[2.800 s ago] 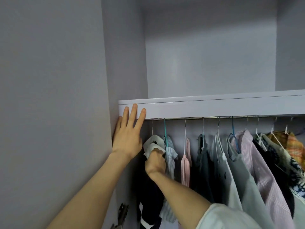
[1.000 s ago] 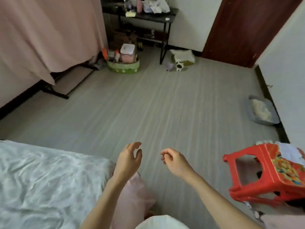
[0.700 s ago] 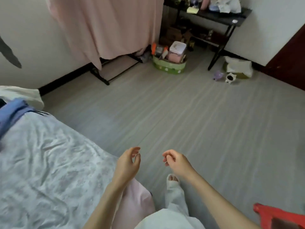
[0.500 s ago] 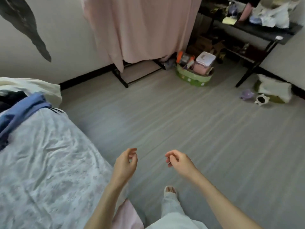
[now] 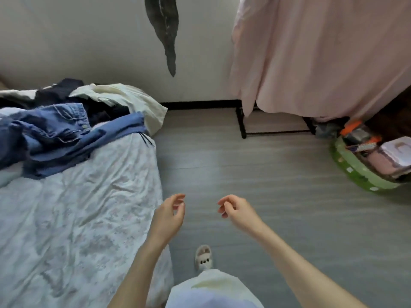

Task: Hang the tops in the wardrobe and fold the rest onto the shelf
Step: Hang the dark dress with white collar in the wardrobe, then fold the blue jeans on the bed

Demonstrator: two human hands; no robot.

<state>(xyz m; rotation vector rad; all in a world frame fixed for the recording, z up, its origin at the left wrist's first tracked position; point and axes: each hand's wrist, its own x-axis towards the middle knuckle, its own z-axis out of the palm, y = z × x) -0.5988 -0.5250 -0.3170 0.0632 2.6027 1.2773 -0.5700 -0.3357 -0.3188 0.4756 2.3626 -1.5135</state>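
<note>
Both hands are out in front, over the grey floor (image 5: pixel 266 174), and neither one has anything in it. The left hand (image 5: pixel 169 215) hangs loose at the edge of the bed (image 5: pixel 77 218), fingers gently curled, thumb apart from them. The right hand (image 5: pixel 238 210) is just beside it, fingers curled a little more, empty too. A clear gap of floor shows between the two.

Below them, a foot in a white slipper (image 5: pixel 203 258) stands on the floor beside the bed, with a pale trouser leg above it.

To the left, the bed wears a crumpled, pale floral sheet. At its far end lies the pile of clothes (image 5: pixel 66 121): a pair of blue jeans (image 5: pixel 51 127) on the near side, dark garments behind, and a cream top (image 5: pixel 124 96) draped over the bed's corner. The pile is well apart from both hands.

Further out, a pink curtain (image 5: pixel 322 56) hangs over a black metal frame (image 5: pixel 244 127) on the right. Beside it sits a green basket (image 5: pixel 360 176) packed with small items. A dark leaf-shaped mark (image 5: pixel 164 25) is on the white wall above.
</note>
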